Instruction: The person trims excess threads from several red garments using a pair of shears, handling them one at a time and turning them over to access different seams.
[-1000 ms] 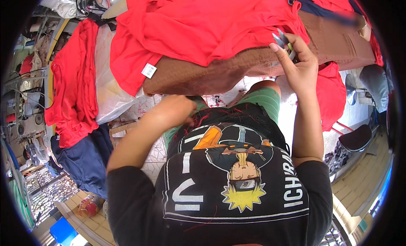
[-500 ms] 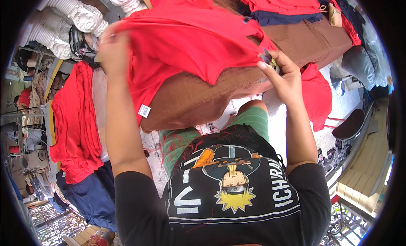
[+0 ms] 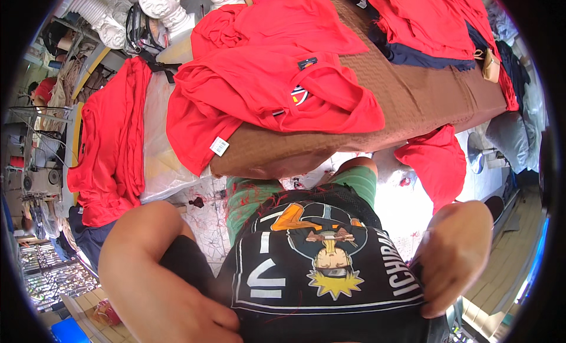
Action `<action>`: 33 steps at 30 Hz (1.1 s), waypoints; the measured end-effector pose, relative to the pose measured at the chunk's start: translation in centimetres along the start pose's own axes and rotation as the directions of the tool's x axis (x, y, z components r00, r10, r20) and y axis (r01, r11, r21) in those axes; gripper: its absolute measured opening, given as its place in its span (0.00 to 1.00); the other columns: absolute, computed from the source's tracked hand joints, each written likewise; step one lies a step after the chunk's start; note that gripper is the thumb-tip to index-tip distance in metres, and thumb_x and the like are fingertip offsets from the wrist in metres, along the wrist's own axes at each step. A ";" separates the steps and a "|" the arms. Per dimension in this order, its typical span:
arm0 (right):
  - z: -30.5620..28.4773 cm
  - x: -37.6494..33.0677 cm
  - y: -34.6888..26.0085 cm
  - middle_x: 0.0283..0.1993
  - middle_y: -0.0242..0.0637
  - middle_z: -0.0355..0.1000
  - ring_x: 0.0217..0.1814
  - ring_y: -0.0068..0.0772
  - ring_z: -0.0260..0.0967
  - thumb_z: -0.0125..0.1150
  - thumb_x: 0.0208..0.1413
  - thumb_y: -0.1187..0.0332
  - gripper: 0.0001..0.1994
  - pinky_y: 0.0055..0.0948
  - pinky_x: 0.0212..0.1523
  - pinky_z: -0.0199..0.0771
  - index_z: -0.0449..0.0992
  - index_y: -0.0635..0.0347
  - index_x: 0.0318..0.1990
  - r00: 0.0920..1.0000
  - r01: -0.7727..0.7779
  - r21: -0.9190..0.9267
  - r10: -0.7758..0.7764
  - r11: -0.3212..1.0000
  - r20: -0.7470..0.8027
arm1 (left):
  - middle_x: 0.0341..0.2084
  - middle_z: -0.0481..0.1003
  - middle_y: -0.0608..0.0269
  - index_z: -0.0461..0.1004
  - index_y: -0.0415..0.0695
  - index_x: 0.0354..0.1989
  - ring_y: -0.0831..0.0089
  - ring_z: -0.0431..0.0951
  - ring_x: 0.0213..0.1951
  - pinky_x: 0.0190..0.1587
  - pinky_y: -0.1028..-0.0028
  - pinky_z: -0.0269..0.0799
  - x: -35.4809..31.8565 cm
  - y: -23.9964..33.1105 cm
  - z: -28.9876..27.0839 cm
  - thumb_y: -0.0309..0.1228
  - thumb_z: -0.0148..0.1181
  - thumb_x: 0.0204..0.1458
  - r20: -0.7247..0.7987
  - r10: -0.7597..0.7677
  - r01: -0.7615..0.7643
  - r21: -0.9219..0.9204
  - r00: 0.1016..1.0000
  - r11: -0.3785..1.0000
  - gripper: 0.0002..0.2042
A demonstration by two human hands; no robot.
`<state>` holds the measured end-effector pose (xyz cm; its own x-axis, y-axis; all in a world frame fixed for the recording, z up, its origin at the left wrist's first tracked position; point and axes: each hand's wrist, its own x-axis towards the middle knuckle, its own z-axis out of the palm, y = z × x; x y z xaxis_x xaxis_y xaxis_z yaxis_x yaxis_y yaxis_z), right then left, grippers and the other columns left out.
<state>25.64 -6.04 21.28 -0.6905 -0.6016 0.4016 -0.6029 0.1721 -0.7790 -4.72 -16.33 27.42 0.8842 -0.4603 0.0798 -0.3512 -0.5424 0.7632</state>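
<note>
A bench covered in brown textured cloth [image 3: 413, 95] bears a loosely spread red knit garment [image 3: 236, 86]. We find this garment near the bench's left end, its neck opening turned to the right with a small dark label [image 3: 307, 64] inside it; a white paper tag [image 3: 219, 146] shows near its lower left corner. Neither hand touches it. The left hand [image 3: 206, 316] is drawn back beside a worn black printed T-shirt [image 3: 371, 278], its fingers bent; we cannot tell whether they grip cloth. The right hand [image 3: 445, 278], slightly blurred, lies at the opposite side of the same T-shirt, fingers close together and pointing down; whether it holds anything we cannot tell.

As to progress, we see the red garment rumpled and unfolded, its tag in place; whether any part of it is finished we cannot judge. Behind it lies a second, crumpled red garment [image 3: 283, 27]. A pile of red and navy garments [image 3: 418, 27] rests at the bench's far right, and more red garments [image 3: 115, 142] drape at the left, their stage likewise uncertain. Loose red threads cling to the green shorts [image 3: 250, 192].
</note>
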 end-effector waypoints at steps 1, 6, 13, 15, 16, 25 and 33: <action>-0.2 0.4 -1.4 0.25 0.28 0.63 0.24 0.23 0.68 0.51 0.58 0.68 0.07 0.24 0.21 0.63 0.71 0.60 0.40 0.998 -0.055 -0.049 0.055 0.997 -0.004 | 0.40 0.77 0.59 0.77 0.49 0.40 0.63 0.77 0.42 0.45 0.67 0.70 0.3 0.4 0.4 0.37 0.52 0.57 -0.089 0.078 -0.072 0.067 0.993 0.995 0.10; -1.6 -3.5 0.9 0.26 0.27 0.69 0.23 0.21 0.69 0.61 0.53 0.66 0.08 0.23 0.20 0.64 0.77 0.60 0.37 0.842 -0.503 -0.199 0.424 0.841 -0.335 | 0.33 0.76 0.62 0.75 0.48 0.31 0.68 0.74 0.36 0.40 0.68 0.69 -1.1 -2.1 -0.3 0.32 0.49 0.58 -0.233 0.121 -0.073 0.204 0.965 0.976 0.08; -5.1 -19.4 17.7 0.41 0.49 0.74 0.43 0.50 0.73 0.69 0.46 0.63 0.21 0.36 0.42 0.73 0.76 0.61 0.48 -0.361 -0.926 0.372 0.153 0.056 -0.920 | 0.38 0.77 0.60 0.77 0.41 0.40 0.58 0.76 0.42 0.51 0.65 0.69 -7.3 -19.5 4.7 0.32 0.65 0.48 -0.957 -0.222 0.922 -0.249 -0.188 0.295 0.13; -4.8 -22.1 19.3 0.47 0.53 0.72 0.49 0.55 0.71 0.69 0.46 0.60 0.22 0.39 0.46 0.73 0.76 0.61 0.49 -0.205 -0.974 0.213 -0.096 -0.074 -0.974 | 0.40 0.77 0.60 0.77 0.42 0.40 0.58 0.76 0.44 0.53 0.64 0.68 -8.9 -22.7 7.0 0.29 0.63 0.48 -0.968 -0.131 0.976 -0.212 -0.216 -0.047 0.11; -4.8 -20.7 18.6 0.51 0.53 0.69 0.50 0.56 0.70 0.70 0.46 0.56 0.25 0.41 0.46 0.72 0.76 0.60 0.49 -0.094 -0.975 0.124 -0.161 -0.186 -0.982 | 0.40 0.77 0.59 0.77 0.42 0.41 0.58 0.76 0.46 0.53 0.64 0.68 -10.0 -23.2 7.7 0.28 0.62 0.47 -0.960 -0.140 0.968 -0.228 -0.242 -0.108 0.11; -4.9 -11.8 7.8 0.30 0.43 0.78 0.33 0.38 0.75 0.72 0.45 0.55 0.20 0.39 0.41 0.72 0.78 0.67 0.32 0.226 -0.833 0.279 0.755 0.477 -0.616 | 0.34 0.79 0.57 0.76 0.36 0.36 0.66 0.80 0.35 0.41 0.70 0.74 -15.1 -10.0 3.1 0.22 0.55 0.43 -0.868 -0.411 0.706 -0.474 -0.278 0.526 0.11; -18.2 -10.8 11.4 0.63 0.38 0.65 0.66 0.33 0.61 0.51 0.60 0.42 0.32 0.41 0.65 0.60 0.63 0.60 0.61 0.205 0.394 0.299 0.234 0.869 -0.950 | 0.58 0.68 0.54 0.62 0.42 0.62 0.62 0.69 0.58 0.62 0.61 0.62 -27.1 -4.4 0.9 0.60 0.41 0.59 -0.719 -0.355 -0.197 -0.298 -0.597 0.934 0.35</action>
<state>18.92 16.66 16.83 -0.6625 0.6584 0.3572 -0.6765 -0.3211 -0.6628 -27.43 -2.15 21.33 -0.1818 0.9730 0.1423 -0.4110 -0.2066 0.8879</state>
